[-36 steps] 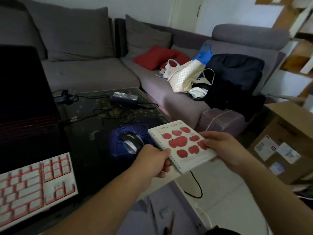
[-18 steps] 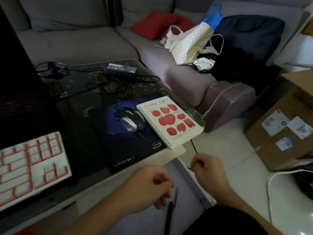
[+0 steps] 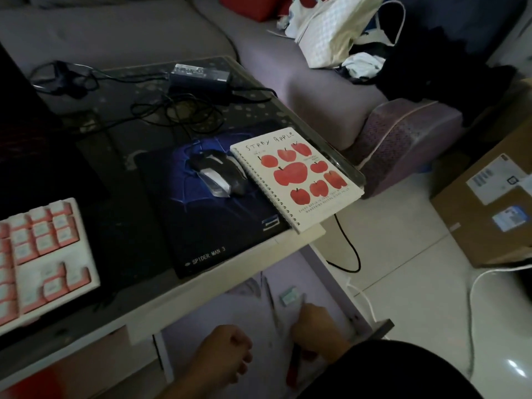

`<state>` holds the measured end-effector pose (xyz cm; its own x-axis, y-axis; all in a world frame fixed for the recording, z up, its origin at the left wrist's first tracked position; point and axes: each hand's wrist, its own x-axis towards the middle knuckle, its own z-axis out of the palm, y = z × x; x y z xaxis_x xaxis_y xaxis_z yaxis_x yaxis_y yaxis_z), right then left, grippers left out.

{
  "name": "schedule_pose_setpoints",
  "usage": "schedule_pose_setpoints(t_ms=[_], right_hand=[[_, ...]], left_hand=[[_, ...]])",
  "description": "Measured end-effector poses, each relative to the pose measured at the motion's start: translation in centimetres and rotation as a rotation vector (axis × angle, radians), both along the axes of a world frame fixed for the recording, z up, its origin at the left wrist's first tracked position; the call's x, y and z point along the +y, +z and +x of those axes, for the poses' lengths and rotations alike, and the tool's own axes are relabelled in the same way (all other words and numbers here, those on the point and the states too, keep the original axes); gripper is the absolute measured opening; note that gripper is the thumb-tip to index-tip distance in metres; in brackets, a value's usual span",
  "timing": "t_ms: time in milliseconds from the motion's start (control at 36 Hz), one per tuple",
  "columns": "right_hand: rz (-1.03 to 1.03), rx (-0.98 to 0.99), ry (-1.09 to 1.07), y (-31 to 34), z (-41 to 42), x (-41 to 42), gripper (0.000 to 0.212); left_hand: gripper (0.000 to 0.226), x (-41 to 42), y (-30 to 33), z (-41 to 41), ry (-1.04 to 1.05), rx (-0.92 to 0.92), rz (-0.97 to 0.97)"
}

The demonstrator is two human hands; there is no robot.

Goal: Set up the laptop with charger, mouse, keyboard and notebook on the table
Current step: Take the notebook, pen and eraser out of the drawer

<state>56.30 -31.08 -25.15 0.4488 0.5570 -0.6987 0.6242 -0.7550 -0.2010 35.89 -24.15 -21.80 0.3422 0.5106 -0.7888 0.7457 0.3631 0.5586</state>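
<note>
notebook (image 3: 298, 175) flat on table (image 3: 253, 256) corner, touching mouse pad edge, just right of mouse (image 3: 218, 177). both hands below notebook, in open drawer (image 3: 325, 263): left hand (image 3: 227, 352) loosely curled, empty; right hand (image 3: 315, 326) nearer red pen (image 3: 292, 370), grip unclear.

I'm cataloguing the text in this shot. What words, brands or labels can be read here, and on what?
"STRAY APPLE": notebook cover, handwritten.
"SPIDER MAN 3": mouse pad, near edge.
Notebook's small bottom lines: too blurred.
Charger label: unreadable.
Cardboard box stickers: too small.
Keyboard keycaps: blurred.
</note>
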Motion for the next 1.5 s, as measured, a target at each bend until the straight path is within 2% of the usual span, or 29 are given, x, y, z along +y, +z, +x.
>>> schedule_pose_setpoints(t_ms=[28, 167, 250, 333, 389, 417, 472, 528, 583, 639, 694, 778, 833, 889, 972, 1028, 1056, 1139, 1194, 1250, 1278, 1333, 1444, 1500], right_hand=[[-0.017, -0.015, 0.011, 1.5, -0.4, 0.2, 0.029], [-0.032, 0.048, -0.091, 3.1, 0.1, 0.0, 0.036], [0.057, 0.218, -0.221, 3.7, 0.9, 0.3, 0.031], [0.179, 0.521, -0.326, 5.6, 0.1, 1.0, 0.029], [0.215, 0.616, -0.337, 6.4, -0.4, 1.4, 0.035], [0.237, 0.559, -0.338, 6.1, -0.1, 1.7, 0.034], [0.265, 0.320, -0.322, 4.7, 0.9, 1.9, 0.029], [0.226, 0.092, -0.254, 3.5, 1.6, 1.6, 0.032], [0.174, -0.056, -0.191, 2.5, 1.6, 1.1, 0.035], [0.106, -0.144, -0.088, 1.9, 1.3, 0.6, 0.037], [0.056, -0.146, 0.000, 1.4, 1.0, 0.4, 0.038], [0.018, -0.141, 0.044, 1.0, 0.6, 0.3, 0.024], [-0.005, -0.091, 0.010, 1.2, 0.6, 0.4, 0.026], [0.042, 0.029, -0.139, 2.2, 0.7, 0.9, 0.019], [0.177, 0.408, -0.348, 3.2, 0.3, 1.5, 0.030], [0.229, 0.572, -0.290, 4.1, -0.6, 1.8, 0.035], [0.252, 0.574, -0.239, 4.4, -0.9, 1.9, 0.036], [0.358, 0.409, -0.152, 3.6, -0.7, 2.4, 0.028], [0.415, 0.159, -0.019, 2.8, 0.2, 2.6, 0.023], [0.392, -0.038, 0.201, 1.6, 1.1, 2.4, 0.047], [0.373, -0.073, 0.307, 0.9, 1.4, 2.3, 0.057], [0.319, -0.092, 0.471, -0.1, 1.8, 2.2, 0.063], [0.176, -0.265, 0.645, -0.4, 1.1, 2.5, 0.051], [0.107, -0.270, 0.554, 0.1, 1.0, 2.5, 0.040]], left_hand=[[0.017, -0.2, -0.1, 0.2, 0.002, -0.014, 0.005], [0.016, -1.3, 0.1, 1.6, -0.019, -0.069, 0.007], [0.007, -1.3, 0.7, 2.4, -0.096, -0.119, 0.050], [0.034, -1.6, 1.6, 3.5, -0.142, -0.185, -0.047], [0.024, -1.8, 1.9, 4.0, -0.157, -0.169, -0.047], [0.018, -1.7, 1.7, 4.0, -0.173, -0.135, 0.009], [0.016, -1.2, 1.1, 3.5, -0.143, -0.065, 0.102], [0.018, -0.8, 0.6, 3.1, -0.072, -0.055, 0.099], [0.021, -0.5, 0.6, 2.9, -0.030, -0.054, 0.064], [0.023, -0.2, 0.3, 2.6, 0.017, -0.061, 0.018], [0.026, -0.1, 0.0, 2.2, 0.060, -0.079, -0.020], [0.023, -0.1, 0.3, 2.2, 0.149, -0.128, -0.102], [0.022, -0.1, 0.3, 2.4, 0.192, -0.163, -0.109], [0.021, -0.1, 0.0, 2.6, 0.253, -0.214, -0.123], [0.017, -0.2, -0.3, 2.9, 0.297, -0.253, -0.174], [0.022, -0.5, -0.4, 3.1, 0.295, -0.297, -0.229], [0.025, -0.6, -0.3, 3.2, 0.315, -0.330, -0.279], [0.023, -0.6, 0.0, 3.1, 0.314, -0.324, -0.285], [0.018, -0.4, -0.6, 2.6, 0.290, -0.246, -0.225], [0.016, -0.2, -0.8, 2.2, 0.273, -0.205, -0.210], [0.016, 0.0, -0.9, 2.0, 0.269, -0.199, -0.217], [0.015, 0.1, -0.6, 1.6, 0.275, -0.202, -0.248], [0.013, 0.4, -1.0, 1.1, 0.330, -0.230, -0.270], [0.011, 0.5, -1.1, 1.2, 0.368, -0.227, -0.250]])
